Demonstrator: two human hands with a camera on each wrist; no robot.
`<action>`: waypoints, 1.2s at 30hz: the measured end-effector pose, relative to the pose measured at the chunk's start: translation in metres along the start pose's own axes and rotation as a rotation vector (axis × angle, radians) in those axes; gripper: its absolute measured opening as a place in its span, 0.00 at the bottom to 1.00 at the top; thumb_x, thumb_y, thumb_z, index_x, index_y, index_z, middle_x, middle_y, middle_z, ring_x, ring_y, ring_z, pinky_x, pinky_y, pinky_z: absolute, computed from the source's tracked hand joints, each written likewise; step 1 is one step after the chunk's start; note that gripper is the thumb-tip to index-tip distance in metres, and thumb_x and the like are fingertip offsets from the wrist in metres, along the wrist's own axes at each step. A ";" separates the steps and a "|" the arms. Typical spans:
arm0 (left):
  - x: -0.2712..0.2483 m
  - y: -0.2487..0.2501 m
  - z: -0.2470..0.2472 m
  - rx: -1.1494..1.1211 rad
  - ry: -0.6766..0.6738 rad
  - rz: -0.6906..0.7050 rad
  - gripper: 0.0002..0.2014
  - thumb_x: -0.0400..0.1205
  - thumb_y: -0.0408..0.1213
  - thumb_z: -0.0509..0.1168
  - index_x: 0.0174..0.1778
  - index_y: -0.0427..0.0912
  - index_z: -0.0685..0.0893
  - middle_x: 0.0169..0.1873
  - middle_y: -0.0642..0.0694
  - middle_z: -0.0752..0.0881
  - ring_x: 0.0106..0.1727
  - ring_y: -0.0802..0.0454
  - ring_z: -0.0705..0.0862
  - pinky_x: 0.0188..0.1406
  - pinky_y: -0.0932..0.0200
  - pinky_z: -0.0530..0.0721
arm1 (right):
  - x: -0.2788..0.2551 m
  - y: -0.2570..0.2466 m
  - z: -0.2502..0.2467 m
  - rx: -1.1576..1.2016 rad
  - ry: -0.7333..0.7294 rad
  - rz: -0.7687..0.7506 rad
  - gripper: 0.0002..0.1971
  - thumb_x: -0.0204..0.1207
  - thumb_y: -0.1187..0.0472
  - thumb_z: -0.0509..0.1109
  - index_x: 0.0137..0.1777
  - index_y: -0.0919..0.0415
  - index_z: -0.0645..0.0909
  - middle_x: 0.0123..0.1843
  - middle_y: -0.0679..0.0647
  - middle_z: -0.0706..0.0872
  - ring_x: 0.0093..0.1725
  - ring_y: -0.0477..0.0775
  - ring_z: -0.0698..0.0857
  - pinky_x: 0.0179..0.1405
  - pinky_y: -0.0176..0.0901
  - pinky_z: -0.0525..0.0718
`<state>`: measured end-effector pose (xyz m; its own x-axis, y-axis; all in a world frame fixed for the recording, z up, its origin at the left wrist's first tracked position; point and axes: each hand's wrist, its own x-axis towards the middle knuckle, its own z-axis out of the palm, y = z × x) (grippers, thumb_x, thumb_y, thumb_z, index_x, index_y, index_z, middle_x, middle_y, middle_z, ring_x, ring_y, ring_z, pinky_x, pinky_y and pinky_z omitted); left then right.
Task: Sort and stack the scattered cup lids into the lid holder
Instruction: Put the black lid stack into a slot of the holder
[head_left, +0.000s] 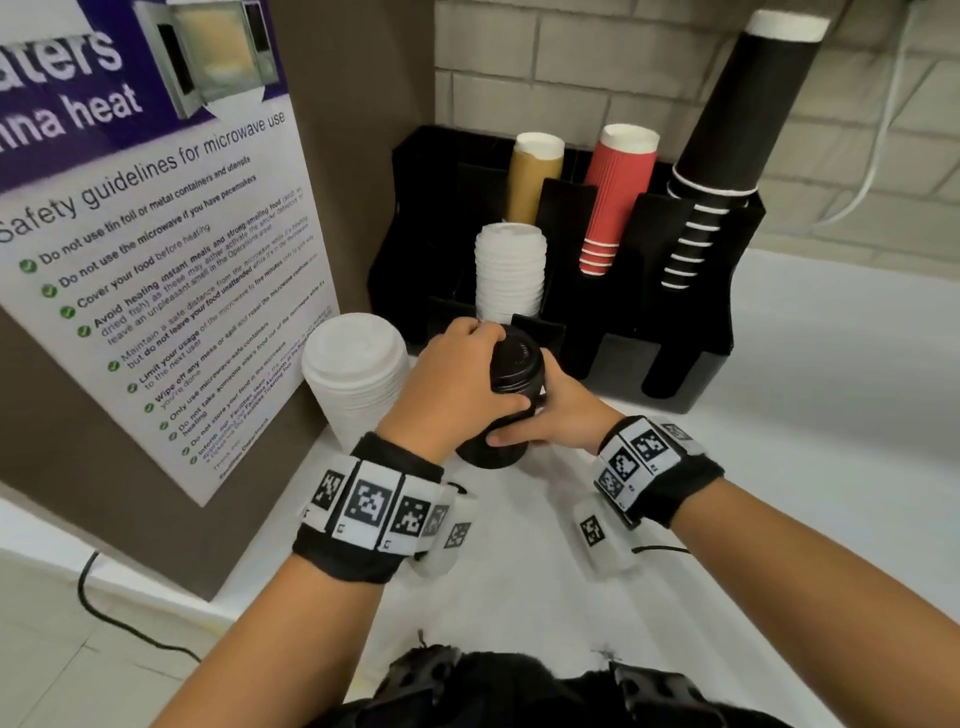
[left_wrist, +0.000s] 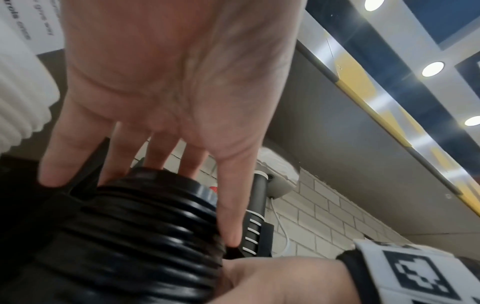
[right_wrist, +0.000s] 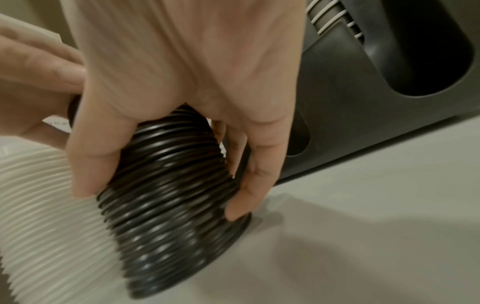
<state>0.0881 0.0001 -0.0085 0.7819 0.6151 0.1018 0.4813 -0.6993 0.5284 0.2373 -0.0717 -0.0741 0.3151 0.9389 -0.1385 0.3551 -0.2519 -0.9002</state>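
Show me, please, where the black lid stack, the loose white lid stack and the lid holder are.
black lid stack (right_wrist: 166, 195): right wrist view, ribbed side.
loose white lid stack (head_left: 356, 374): head view, upper side.
lid holder (head_left: 691, 332): head view, front wall.

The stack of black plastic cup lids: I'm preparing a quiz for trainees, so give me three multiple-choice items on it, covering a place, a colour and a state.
1. Where is the stack of black plastic cup lids?
A. on the white counter
B. inside the black lid holder
C. on the floor

2. What colour are the lids already in the black lid holder?
A. red
B. white
C. brown

3. How is the black stack held?
A. left hand only
B. by neither hand
C. both hands

Answers:
1 A, its base meets the white counter.
2 B, the white lid stack stands in a front slot.
3 C, the left hand and the right hand wrap it.
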 end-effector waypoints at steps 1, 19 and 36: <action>0.001 -0.001 -0.002 -0.017 0.021 0.000 0.35 0.74 0.46 0.77 0.76 0.44 0.73 0.73 0.44 0.73 0.71 0.45 0.75 0.72 0.47 0.75 | 0.003 -0.001 0.001 -0.017 0.005 -0.004 0.49 0.56 0.63 0.88 0.73 0.48 0.61 0.64 0.47 0.80 0.66 0.48 0.80 0.63 0.47 0.83; -0.005 -0.030 -0.038 -0.971 0.321 0.001 0.10 0.85 0.32 0.63 0.46 0.52 0.85 0.45 0.54 0.84 0.50 0.57 0.86 0.51 0.60 0.86 | 0.032 -0.107 -0.017 -0.742 -0.315 -0.067 0.47 0.63 0.48 0.82 0.81 0.44 0.61 0.72 0.51 0.74 0.69 0.53 0.75 0.67 0.52 0.80; -0.007 -0.024 -0.030 -0.949 0.405 0.115 0.26 0.75 0.39 0.76 0.66 0.60 0.75 0.66 0.56 0.79 0.65 0.62 0.80 0.60 0.65 0.82 | 0.013 -0.119 -0.041 -0.268 -0.053 -0.240 0.35 0.66 0.57 0.81 0.72 0.46 0.72 0.61 0.46 0.79 0.56 0.43 0.82 0.53 0.35 0.81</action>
<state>0.0595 0.0236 0.0032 0.5269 0.7620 0.3764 -0.2345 -0.2953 0.9262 0.2352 -0.0391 0.0477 0.1512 0.9879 0.0360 0.6339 -0.0689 -0.7703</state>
